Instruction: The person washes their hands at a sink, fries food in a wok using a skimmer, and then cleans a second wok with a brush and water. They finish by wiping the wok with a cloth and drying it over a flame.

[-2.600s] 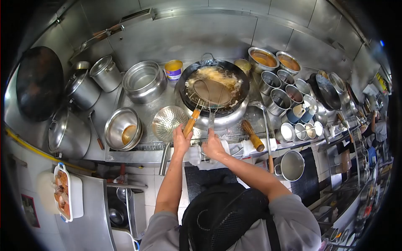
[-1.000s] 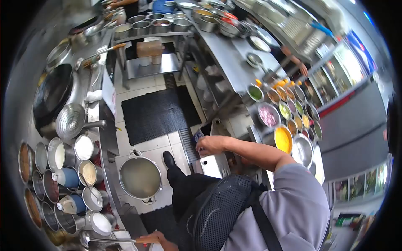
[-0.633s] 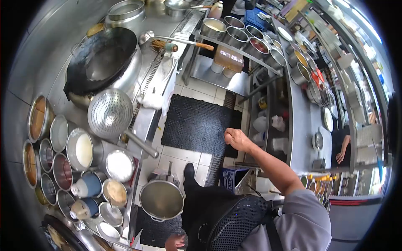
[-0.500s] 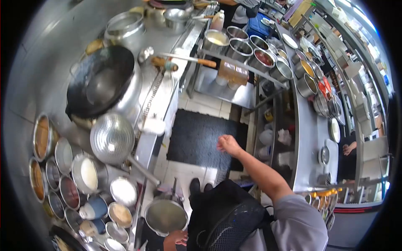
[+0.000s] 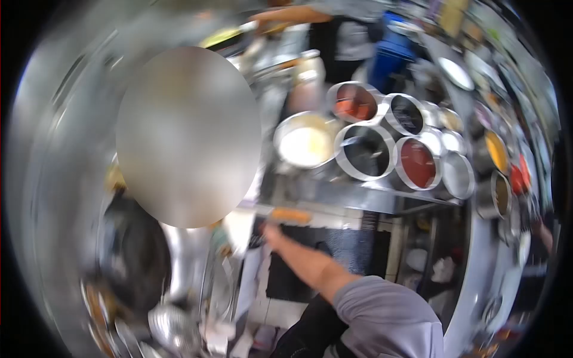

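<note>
My right hand (image 5: 272,235) reaches out over the near edge of the stove counter, smeared by motion. Its fingers do not show clearly, and a small dark patch beside them is too blurred to name. Just above it lies the wooden handle (image 5: 290,215) of a ladle, a little apart from the hand as far as I can see. A black wok (image 5: 134,253) sits on the stove to the left, with a perforated strainer (image 5: 173,328) below it. A smooth grey oval blur hides much of the stove top. My left hand is out of view.
Ahead, several steel pots stand on a shelf, including one with pale liquid (image 5: 305,142) and one with red sauce (image 5: 418,162). A plastic bottle (image 5: 308,80) is behind them. Another person's arm (image 5: 292,13) reaches across at the top. A dark mat (image 5: 298,274) covers the floor.
My view has swung forward, towards the shelf of pots. The right hand has moved from above the floor mat to the counter edge. My left hand has left the view.
</note>
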A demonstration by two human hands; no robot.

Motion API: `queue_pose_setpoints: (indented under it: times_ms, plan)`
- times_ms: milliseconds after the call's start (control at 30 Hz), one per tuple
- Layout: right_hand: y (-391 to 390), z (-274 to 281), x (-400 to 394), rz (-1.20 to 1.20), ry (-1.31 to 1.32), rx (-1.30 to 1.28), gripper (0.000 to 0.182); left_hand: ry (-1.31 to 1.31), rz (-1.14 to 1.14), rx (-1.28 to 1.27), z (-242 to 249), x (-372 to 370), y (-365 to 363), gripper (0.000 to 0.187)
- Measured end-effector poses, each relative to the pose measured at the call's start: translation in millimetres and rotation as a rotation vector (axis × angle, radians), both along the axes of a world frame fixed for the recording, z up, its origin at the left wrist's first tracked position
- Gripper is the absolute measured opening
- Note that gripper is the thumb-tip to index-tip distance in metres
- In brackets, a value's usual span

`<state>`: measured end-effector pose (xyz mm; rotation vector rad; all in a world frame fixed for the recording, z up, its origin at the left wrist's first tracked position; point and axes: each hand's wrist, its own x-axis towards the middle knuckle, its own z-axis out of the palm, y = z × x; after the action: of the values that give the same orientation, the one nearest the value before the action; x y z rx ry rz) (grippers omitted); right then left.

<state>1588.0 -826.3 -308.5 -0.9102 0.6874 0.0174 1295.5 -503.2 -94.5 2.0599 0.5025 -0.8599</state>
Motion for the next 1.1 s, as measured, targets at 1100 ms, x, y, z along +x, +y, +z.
queue_pose_setpoints:
  times_ms: [1100]
  plan:
    - [-430, 328, -370, 0.330, 0.498, -0.967, 0.058, -0.413, -1.406, -0.463, 152, 225, -511, 0.034]
